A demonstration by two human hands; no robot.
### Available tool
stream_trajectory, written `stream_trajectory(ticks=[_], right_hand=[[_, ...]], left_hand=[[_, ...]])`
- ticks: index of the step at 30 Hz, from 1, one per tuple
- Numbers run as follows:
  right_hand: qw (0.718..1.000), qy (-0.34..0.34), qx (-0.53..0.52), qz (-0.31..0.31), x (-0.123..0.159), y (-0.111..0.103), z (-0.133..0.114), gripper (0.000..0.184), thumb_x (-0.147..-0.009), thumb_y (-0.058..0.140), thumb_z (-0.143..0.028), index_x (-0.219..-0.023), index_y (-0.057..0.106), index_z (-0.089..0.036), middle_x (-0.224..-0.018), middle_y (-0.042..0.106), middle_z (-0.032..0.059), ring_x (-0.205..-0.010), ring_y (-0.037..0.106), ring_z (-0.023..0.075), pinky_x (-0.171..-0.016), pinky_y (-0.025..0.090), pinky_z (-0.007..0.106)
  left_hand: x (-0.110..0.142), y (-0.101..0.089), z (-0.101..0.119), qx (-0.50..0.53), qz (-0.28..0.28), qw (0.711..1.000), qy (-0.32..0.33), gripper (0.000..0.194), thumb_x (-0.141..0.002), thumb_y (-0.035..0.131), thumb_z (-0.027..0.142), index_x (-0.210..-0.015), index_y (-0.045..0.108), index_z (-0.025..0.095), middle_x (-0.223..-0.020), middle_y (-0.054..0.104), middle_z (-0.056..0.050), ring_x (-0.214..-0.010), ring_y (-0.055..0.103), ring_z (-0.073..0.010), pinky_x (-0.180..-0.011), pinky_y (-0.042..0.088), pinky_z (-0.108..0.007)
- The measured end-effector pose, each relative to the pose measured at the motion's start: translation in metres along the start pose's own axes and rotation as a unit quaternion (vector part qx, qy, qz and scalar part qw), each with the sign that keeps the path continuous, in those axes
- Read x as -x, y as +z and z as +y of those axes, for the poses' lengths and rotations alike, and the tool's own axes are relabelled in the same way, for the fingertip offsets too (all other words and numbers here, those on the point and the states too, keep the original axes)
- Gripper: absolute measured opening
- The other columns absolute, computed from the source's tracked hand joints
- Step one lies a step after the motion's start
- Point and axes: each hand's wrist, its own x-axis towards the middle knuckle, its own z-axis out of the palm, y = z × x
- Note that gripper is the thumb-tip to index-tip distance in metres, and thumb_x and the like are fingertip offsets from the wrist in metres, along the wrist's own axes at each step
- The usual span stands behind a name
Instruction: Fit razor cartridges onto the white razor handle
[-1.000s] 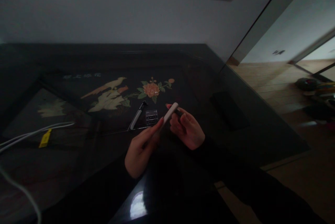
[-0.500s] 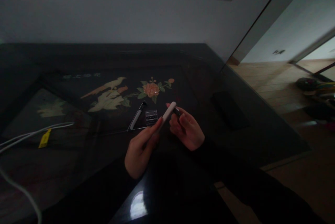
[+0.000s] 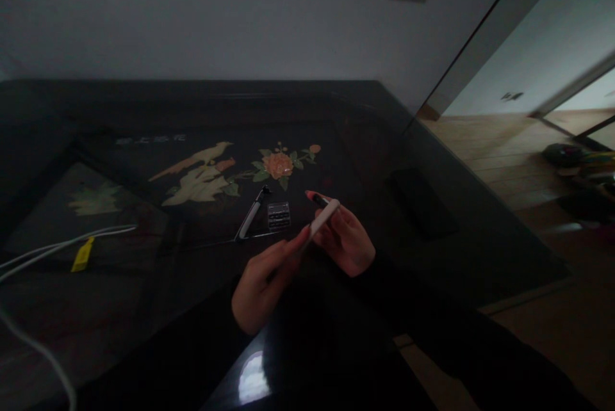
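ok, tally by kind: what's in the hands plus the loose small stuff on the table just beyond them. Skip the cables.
White stick, in the left hand: 1
Dark piece, in the right hand: 1
Black-and-white tool: 1
Clear case: 1
Total: 4

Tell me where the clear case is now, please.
In the head view, the clear case lies near centre, right of the grey-handled tool, beyond the left hand.

Rm btwn R hand [image 3: 346, 241], slab [image 3: 423, 203]; case [image 3: 279, 215] blks fwd-L.
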Motion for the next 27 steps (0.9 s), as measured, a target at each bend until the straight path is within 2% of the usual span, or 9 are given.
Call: stream_trajectory(ticks=[10,14,18,23,27], right_hand=[[1.000,0.001,0.003,-0.008,0.0003,0.0028,-0.0005,0.042,-0.072,0.072,-0.047,-0.100,0.064,-0.017,-0.051,0.037,-0.0091,-0.043,0.022,0.0045,-0.043,0.015,0.023],[1.000,-0.004,-0.008,-0.010,0.0006,0.0026,-0.0018,0.040,-0.071,0.073,-0.045,-0.097,0.063,-0.016,-0.050,0.038,-0.0087,-0.043,0.024,0.0051,-0.043,0.014,0.023],[1.000,-0.002,-0.020,-0.009,0.0004,0.0004,-0.0004,0.039,-0.070,0.075,-0.043,-0.097,0.062,-0.018,-0.050,0.040,-0.0088,-0.043,0.024,0.0051,-0.043,0.014,0.022],[1.000,-0.007,-0.014,-0.013,-0.0002,0.0006,0.0014,0.040,-0.071,0.073,-0.043,-0.101,0.061,-0.019,-0.050,0.038,-0.0093,-0.043,0.024,0.0055,-0.043,0.015,0.022],[1.000,-0.006,-0.004,-0.006,0.0008,0.0023,0.0003,0.043,-0.072,0.073,-0.044,-0.103,0.062,-0.018,-0.051,0.037,-0.0092,-0.044,0.023,0.0053,-0.043,0.014,0.022]], left_hand=[[-0.0021,-0.0019,-0.0036,-0.005,0.022,0.999,-0.038,0.044,-0.091,0.046,0.021,-0.136,0.047,0.022,-0.086,0.061,-0.003,-0.065,0.051,-0.0085,-0.061,0.044,-0.020],[-0.0036,-0.0022,-0.0026,-0.020,0.050,0.997,-0.059,0.045,-0.091,0.046,0.023,-0.135,0.048,0.021,-0.089,0.063,-0.004,-0.065,0.051,-0.0093,-0.060,0.044,-0.021],[-0.0040,-0.0017,-0.0014,-0.016,0.072,0.994,-0.080,0.045,-0.090,0.048,0.024,-0.134,0.049,0.019,-0.084,0.064,-0.002,-0.063,0.051,-0.0095,-0.061,0.045,-0.022],[-0.0031,-0.0018,-0.0008,-0.016,0.076,0.994,-0.081,0.045,-0.090,0.047,0.025,-0.135,0.048,0.020,-0.089,0.066,-0.003,-0.065,0.053,-0.0100,-0.062,0.046,-0.022],[-0.0031,-0.0017,-0.0009,-0.032,0.064,0.996,-0.051,0.043,-0.090,0.047,0.023,-0.133,0.050,0.021,-0.097,0.066,-0.005,-0.070,0.055,-0.0107,-0.069,0.047,-0.023]])
